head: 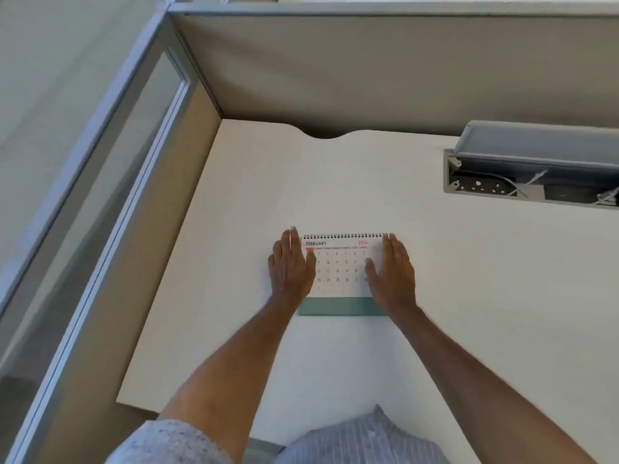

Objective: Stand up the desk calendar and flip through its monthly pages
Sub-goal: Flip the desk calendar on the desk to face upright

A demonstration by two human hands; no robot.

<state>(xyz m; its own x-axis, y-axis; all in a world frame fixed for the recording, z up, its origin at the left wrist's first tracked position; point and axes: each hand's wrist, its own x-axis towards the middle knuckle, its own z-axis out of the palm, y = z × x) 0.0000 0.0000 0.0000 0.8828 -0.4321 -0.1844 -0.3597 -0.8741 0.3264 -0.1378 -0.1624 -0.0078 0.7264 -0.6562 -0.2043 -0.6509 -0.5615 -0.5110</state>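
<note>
A spiral-bound desk calendar [341,267] rests on the white desk [335,182] in the middle of the view. Its top page reads FEBRUARY 2026, and a teal base strip shows along its near edge. Whether it lies flat or leans a little, I cannot tell. My left hand [290,266] lies against the calendar's left side, fingers together and pointing away from me. My right hand [392,271] rests on the right side in the same way, covering the last date column. Both hands touch the calendar with flat fingers.
Grey cubicle partitions [368,68] wall the desk at the back and left. An open grey cable tray [532,172] with loose wires sits at the back right. A curved cable notch [330,133] cuts the desk's far edge.
</note>
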